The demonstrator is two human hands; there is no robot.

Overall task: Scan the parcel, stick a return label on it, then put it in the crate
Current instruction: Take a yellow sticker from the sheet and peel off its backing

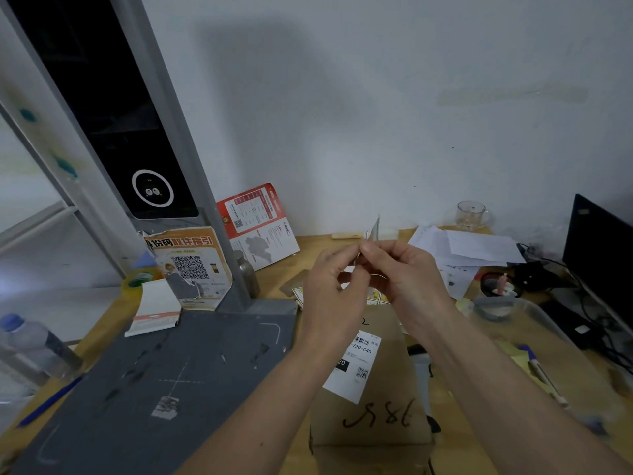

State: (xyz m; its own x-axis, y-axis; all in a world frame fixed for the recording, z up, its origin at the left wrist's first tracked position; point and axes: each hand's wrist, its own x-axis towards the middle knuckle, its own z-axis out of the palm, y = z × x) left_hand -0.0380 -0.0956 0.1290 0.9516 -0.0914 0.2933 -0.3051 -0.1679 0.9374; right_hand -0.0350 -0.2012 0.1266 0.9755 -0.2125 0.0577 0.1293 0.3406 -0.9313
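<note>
While both forearms reach in from the near edge, a brown cardboard parcel lies flat on the wooden desk beneath them, just right of the dark grey scanner base plate. Its top face carries a white shipping label with a barcode, a QR code and the print "220-C40", and black marker scrawl sits nearer on the cardboard. Above the parcel's far end the left hand and right hand meet fingertip to fingertip, both pinching a small thin label whose pale edge stands up just beyond the fingers. Right of the parcel is a clear plastic tray with a pen inside. Farther left rises the scanner column with posters leaning at its foot; loose papers and a glass cup sit against the far wall.
</note>
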